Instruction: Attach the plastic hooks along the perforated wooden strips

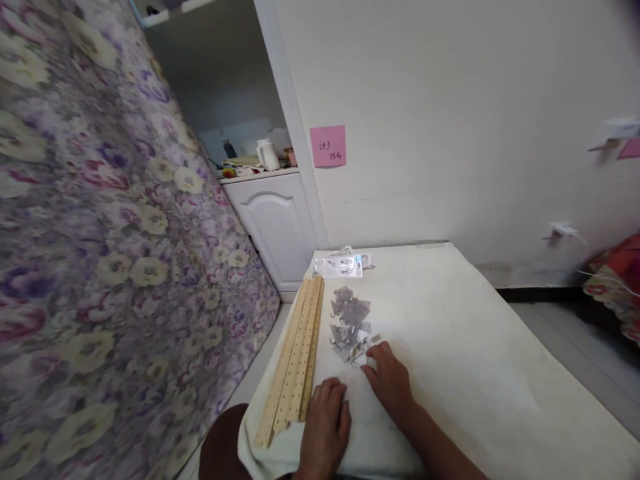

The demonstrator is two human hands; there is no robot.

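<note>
My right hand (pixel 389 378) reaches to the near end of a small pile, its thumb and fingers curled round something whitish that I cannot make out. Pale curved pieces (pixel 359 353) lie right at its fingertips. Beyond them spreads a heap of grey, see-through squares with small metal hooks (pixel 351 312). My left hand (pixel 326 423) lies palm down on the cloth-covered table, fingers stretched forward and thumb apart, with nothing seen in it. Just left of it, several long wooden strips with rows of dark holes (pixel 295 353) lie side by side.
Clear packs with hooks (pixel 340 267) lie at the far end of the white-covered table (pixel 450 320). A floral curtain (pixel 125 233) hangs along the left. Behind stand a cabinet (pixel 275 220) with a white jug (pixel 268 155) and a wall with a pink note (pixel 328 146).
</note>
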